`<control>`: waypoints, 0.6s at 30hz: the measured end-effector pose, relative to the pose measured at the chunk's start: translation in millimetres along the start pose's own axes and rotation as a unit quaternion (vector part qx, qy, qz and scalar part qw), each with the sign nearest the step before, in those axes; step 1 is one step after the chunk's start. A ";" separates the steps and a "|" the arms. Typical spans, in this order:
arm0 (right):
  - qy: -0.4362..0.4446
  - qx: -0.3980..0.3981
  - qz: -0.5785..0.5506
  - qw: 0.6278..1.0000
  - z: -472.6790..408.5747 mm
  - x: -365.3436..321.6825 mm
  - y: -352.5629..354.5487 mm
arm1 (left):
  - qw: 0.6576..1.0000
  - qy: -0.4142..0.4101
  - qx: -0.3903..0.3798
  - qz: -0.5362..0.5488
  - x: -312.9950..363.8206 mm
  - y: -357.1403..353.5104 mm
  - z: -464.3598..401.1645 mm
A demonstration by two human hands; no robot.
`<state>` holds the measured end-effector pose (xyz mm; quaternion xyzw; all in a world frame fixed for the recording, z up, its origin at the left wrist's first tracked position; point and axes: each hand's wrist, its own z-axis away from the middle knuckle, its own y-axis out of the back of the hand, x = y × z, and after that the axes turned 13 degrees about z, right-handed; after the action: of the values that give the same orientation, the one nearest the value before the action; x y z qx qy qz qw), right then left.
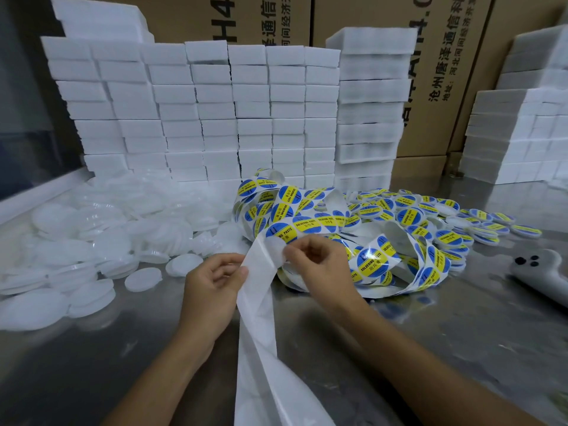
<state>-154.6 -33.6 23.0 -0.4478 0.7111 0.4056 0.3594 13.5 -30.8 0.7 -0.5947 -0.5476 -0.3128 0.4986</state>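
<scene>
Pinching with both hands: my left hand (212, 281) holds the bare white backing strip (258, 305) between thumb and fingers. My right hand (319, 262) pinches the same strip a little further up, at the point where the printed stickers (307, 224) begin. I cannot tell whether a sticker has lifted from the strip under my right fingertips.

Position of the strip: one continuous strip. Its bare end runs from my hands down toward the bottom edge of the view. Its printed part lies in loose, tangled loops on the steel table (430, 348), just beyond and to the right of my hands.

Containers: brown cardboard cartons (445, 87) stand closed along the back; their contents are not visible.

Writing:
- Each sticker is a blue disc with a yellow band reading "SOLDERING PASTE", with small Chinese characters too fine to read.
- Carton print includes "沧州唐泽通信科" and "地址:河北河间经济开", cut off at the frame edge.

Quantities:
- Hands: two. Strip: one.
- Stickers on the strip: dozens, too overlapped to count.
- Labelled lids (445, 232): a heap to the right of the loops, too many to count.
- Plain white lids (92, 235): a larger heap on the left, also uncountable.
- White foam blocks (199, 118): stacked in many columns behind both heaps, with a further stack (522, 133) at the right.
- Grey handheld device (541, 272): one, at the right edge, with three dark buttons.
</scene>
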 end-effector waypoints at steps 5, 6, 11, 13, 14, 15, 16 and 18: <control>-0.091 -0.102 -0.178 0.975 -0.4 -6.7 4.6 | 0.996 -0.018 0.037 -0.076 -5.7 3.0 -2.8; -0.104 -0.115 -0.200 0.967 -0.7 -7.5 3.5 | 0.995 -0.020 0.039 -0.090 -6.3 3.5 -3.2; -0.118 -0.128 -0.233 0.957 0.4 -4.7 -4.6 | 0.992 0.015 0.026 -0.121 -7.8 4.1 -1.9; -0.117 -0.131 -0.234 0.956 2.6 -1.9 -8.2 | 0.988 0.021 -0.010 -0.151 -8.6 2.7 -1.8; -0.118 -0.130 -0.236 0.956 3.4 -0.9 -10.2 | 0.982 0.012 -0.035 -0.184 -9.4 2.0 -1.5; -0.119 -0.127 -0.238 0.956 4.0 0.0 -11.9 | 0.975 0.000 -0.061 -0.215 -10.4 1.3 -1.0; -0.120 -0.123 -0.238 0.956 4.7 0.1 -13.8 | 0.967 -0.015 -0.084 -0.239 -11.3 0.4 -0.2; -0.119 -0.119 -0.234 0.958 5.9 -0.5 -16.7 | 0.954 -0.059 -0.123 -0.266 -13.3 0.0 0.9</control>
<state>-138.1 -32.6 16.8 -0.5901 0.4850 0.4421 0.4701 10.7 -34.5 -11.8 -0.5018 -0.6717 -0.4634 0.2868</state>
